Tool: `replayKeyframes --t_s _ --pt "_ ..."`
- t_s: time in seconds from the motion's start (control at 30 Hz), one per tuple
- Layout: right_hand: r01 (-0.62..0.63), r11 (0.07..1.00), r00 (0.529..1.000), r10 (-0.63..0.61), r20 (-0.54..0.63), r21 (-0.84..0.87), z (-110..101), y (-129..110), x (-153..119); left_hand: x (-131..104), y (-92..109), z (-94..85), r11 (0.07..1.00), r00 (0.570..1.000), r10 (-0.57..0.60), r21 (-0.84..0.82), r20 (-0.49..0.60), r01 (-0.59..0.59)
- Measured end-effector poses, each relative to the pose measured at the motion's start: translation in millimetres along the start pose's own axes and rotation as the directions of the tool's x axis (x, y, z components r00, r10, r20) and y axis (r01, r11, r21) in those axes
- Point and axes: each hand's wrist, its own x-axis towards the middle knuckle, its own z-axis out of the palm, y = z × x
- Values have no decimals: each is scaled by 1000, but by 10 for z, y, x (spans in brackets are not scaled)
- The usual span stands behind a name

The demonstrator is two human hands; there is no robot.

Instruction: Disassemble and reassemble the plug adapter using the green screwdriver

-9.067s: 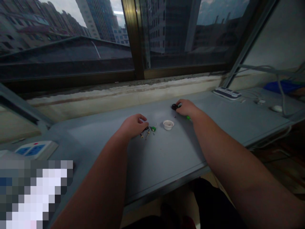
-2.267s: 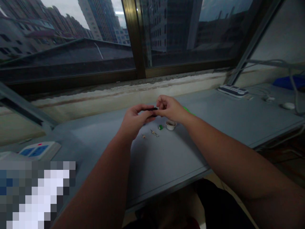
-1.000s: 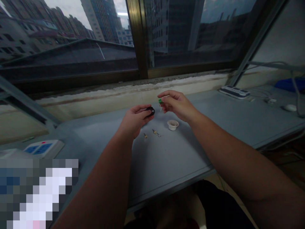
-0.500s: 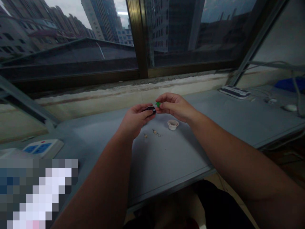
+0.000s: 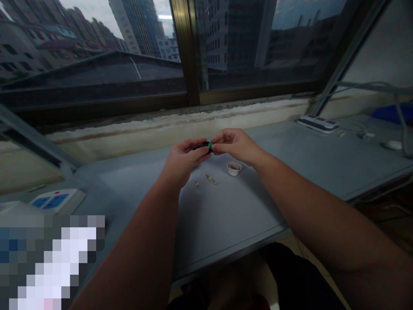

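Above the grey tabletop (image 5: 226, 215), my left hand (image 5: 183, 159) is closed around a small black object (image 5: 202, 145), mostly covered by the fingers. Between the thumb and fingers of my right hand (image 5: 237, 146) is a small green piece (image 5: 210, 146), brought up against the black object's right end. Whether the two are joined I cannot tell. A white round cup (image 5: 234, 168) stands below my right hand. Two small pale pieces with thin metal tips lie below my left hand: one piece (image 5: 211, 179) is longer, the other piece (image 5: 196, 183) shorter.
A white power strip with blue sockets (image 5: 58, 201) lies at the left. Another power strip (image 5: 318, 123) sits at the back right, near cables and a blue item (image 5: 393, 114). Behind the table run a ledge and a window frame (image 5: 189, 56).
My right hand has moved slightly left, carrying the green piece from just apart to against the black object. My left hand has hardly moved.
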Motion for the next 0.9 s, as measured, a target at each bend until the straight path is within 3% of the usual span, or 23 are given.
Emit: replayKeyframes --t_s 0.37,0.9 --pt "-12 998 1000 11 -13 -57 11 5 -4 20 -78 -16 997 999 42 59 -23 -41" --pt "67 989 996 -73 -45 -133 52 53 12 21 -82 -9 996 997 74 52 -19 -73"
